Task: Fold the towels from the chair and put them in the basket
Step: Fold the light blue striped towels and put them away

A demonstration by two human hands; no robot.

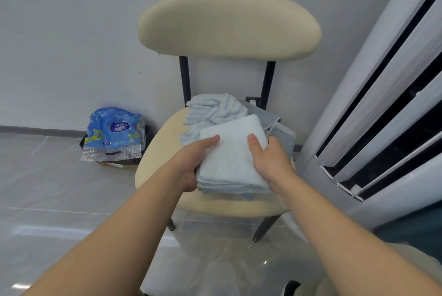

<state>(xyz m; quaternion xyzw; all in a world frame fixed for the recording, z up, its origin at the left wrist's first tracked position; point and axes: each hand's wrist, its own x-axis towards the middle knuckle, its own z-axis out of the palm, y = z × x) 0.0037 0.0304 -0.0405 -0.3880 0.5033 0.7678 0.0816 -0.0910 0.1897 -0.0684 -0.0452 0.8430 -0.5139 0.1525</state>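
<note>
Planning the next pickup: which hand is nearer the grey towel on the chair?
Right. The right hand holds the folded towel just beside the grey towel; the left hand holds its opposite edge, farther off.

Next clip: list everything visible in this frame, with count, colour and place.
chair: one, cream seat and back, dark legs, centre, against the wall.
folded towel: one, pale blue, held over the front of the seat.
striped towel: one, blue and white, crumpled at the back of the seat.
grey towel: one, grey, on the seat's right side, behind the right hand.
pack: one, blue plastic, on the floor left of the chair, by the wall.
slatted panel: one, white with dark gaps, at the right edge.
left hand: one, grips the folded towel's left edge, thumb on top.
right hand: one, grips its right edge, thumb on top.
</note>
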